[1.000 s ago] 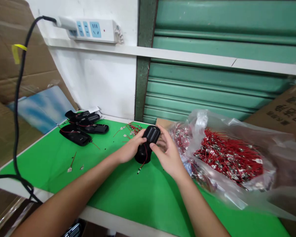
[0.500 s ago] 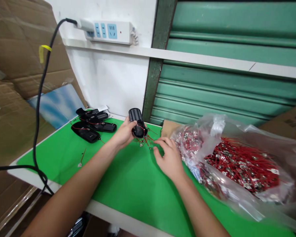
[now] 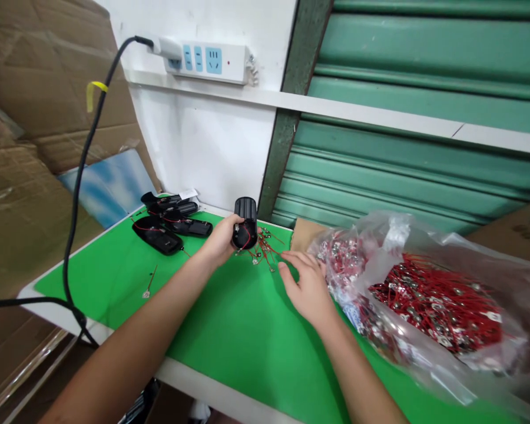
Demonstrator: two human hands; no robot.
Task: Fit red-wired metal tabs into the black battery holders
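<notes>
My left hand (image 3: pixel 221 238) grips a black ribbed plastic housing (image 3: pixel 244 221) and holds it upright above the green table (image 3: pixel 229 330); a red wire hangs from its lower end. My right hand (image 3: pixel 307 282) lies low over the table with its fingers stretched out, holding nothing. Its fingertips are close to a small pile of loose red wires with metal terminals (image 3: pixel 265 247), just right of the housing.
Several black housings (image 3: pixel 170 221) lie at the table's far left. A clear plastic bag (image 3: pixel 428 300) full of red wires fills the right side. A power strip (image 3: pixel 212 59) sits on the wall, its black cable (image 3: pixel 77 194) hanging left. Cardboard (image 3: pixel 30 135) stands at left.
My left hand lifted the black housing off the table and carried it up and left. My right hand let go of it and dropped flat beside the loose wires.
</notes>
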